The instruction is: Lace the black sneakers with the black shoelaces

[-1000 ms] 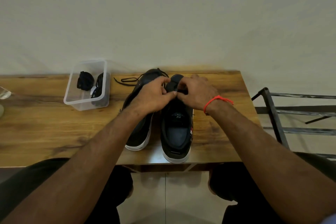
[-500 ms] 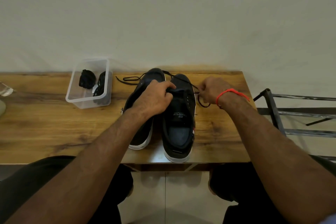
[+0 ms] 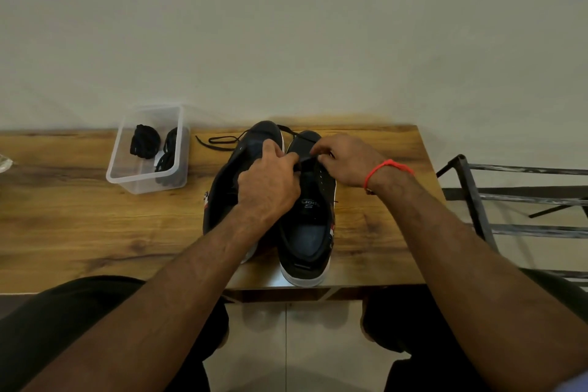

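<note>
Pinching the black shoelace [image 3: 304, 158] between them, left hand [image 3: 270, 183] and right hand [image 3: 348, 158] hover over the right sneaker [image 3: 310, 226].

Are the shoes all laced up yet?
Not yet. Done: a lace trails from the left shoe, though how far it is laced is hidden. Now: both hands, left and right, work a lace at the right shoe. Left: its nearer eyelets look bare. Spare laces wait in the tub.

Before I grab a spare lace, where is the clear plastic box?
In the head view, the clear plastic box sits on the wooden table, left of the sneakers, near the wall.
</note>
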Available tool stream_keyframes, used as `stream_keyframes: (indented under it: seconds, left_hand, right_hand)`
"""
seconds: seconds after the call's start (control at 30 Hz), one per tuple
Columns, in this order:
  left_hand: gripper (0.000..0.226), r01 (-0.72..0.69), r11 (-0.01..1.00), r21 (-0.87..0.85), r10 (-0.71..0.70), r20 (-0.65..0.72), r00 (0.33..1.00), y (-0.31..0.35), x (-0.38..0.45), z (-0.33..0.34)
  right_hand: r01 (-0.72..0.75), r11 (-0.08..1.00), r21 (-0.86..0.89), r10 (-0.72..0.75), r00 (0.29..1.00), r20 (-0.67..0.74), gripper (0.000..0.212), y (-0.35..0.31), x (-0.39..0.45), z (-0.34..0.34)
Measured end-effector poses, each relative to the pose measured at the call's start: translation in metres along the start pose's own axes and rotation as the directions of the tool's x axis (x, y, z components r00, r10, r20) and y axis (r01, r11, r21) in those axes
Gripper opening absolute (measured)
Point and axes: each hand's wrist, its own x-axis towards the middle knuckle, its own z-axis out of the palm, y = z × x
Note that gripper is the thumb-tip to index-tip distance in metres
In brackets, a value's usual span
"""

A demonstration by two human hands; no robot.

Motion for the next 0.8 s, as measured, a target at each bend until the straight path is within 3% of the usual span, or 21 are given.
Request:
stream_keyframes:
  seconds: [0.07, 0.17, 0.23, 0.27, 0.33, 0.4, 0.47, 0.53, 0.67, 0.73, 0.8]
  left_hand:
    - [0.03, 0.016, 0.997, -0.073, -0.018, -0.026, 0.999, -0.001, 0.0, 0.002]
    - [0.015, 0.057, 0.925, -0.375, -0.074, -0.033, 0.997, -0.005, 0.007, 0.001]
    - [0.002, 0.076, 0.769, -0.635, -0.122, -0.029, 0.992, -0.007, 0.015, 0.0]
    - [0.006, 0.076, 0.678, -0.731, -0.137, -0.024, 0.99, -0.007, 0.018, -0.002]
    - [0.008, 0.08, 0.514, -0.854, -0.167, -0.008, 0.986, -0.006, 0.02, -0.005]
    - [0.006, 0.075, 0.426, -0.902, -0.202, -0.014, 0.979, -0.005, 0.02, -0.011]
    - [0.009, 0.068, 0.467, -0.882, -0.24, -0.052, 0.969, -0.007, 0.02, -0.018]
    - [0.016, 0.02, 0.579, -0.815, -0.203, -0.12, 0.972, -0.009, 0.019, -0.026]
    - [0.017, -0.1, 0.799, -0.593, 0.058, -0.088, 0.994, 0.001, 0.01, -0.035]
    - [0.026, -0.15, 0.834, -0.532, 0.118, -0.093, 0.989, 0.006, 0.007, -0.03]
    - [0.017, -0.123, 0.816, -0.564, 0.087, -0.09, 0.992, 0.008, 0.006, -0.028]
  right_hand:
    - [0.036, 0.998, -0.058, -0.034, 0.999, 0.024, 0.029, -0.001, 0.001, 0.006]
    - [0.048, 0.997, -0.068, -0.047, 0.999, 0.008, 0.027, 0.001, 0.002, 0.006]
    - [0.076, 0.997, -0.034, -0.077, 0.997, -0.026, 0.027, 0.001, 0.002, 0.003]
    - [0.094, 0.996, -0.004, -0.094, 0.995, -0.037, 0.026, 0.0, 0.001, 0.001]
    - [0.123, 0.99, 0.075, -0.116, 0.989, -0.091, 0.019, -0.003, 0.001, -0.002]
    - [0.134, 0.969, 0.209, -0.092, 0.976, -0.198, 0.015, -0.006, 0.001, -0.005]
    - [0.154, 0.917, 0.369, -0.034, 0.949, -0.312, 0.013, -0.008, 0.001, -0.009]
    - [0.193, 0.858, 0.476, 0.018, 0.915, -0.403, 0.013, -0.01, 0.002, -0.015]
    - [0.31, 0.739, 0.598, 0.027, 0.874, -0.485, 0.012, -0.02, -0.005, -0.025]
    - [0.346, 0.689, 0.637, -0.007, 0.882, -0.472, 0.013, -0.027, -0.01, -0.026]
    - [0.359, 0.678, 0.641, -0.057, 0.895, -0.442, 0.014, -0.031, -0.013, -0.027]
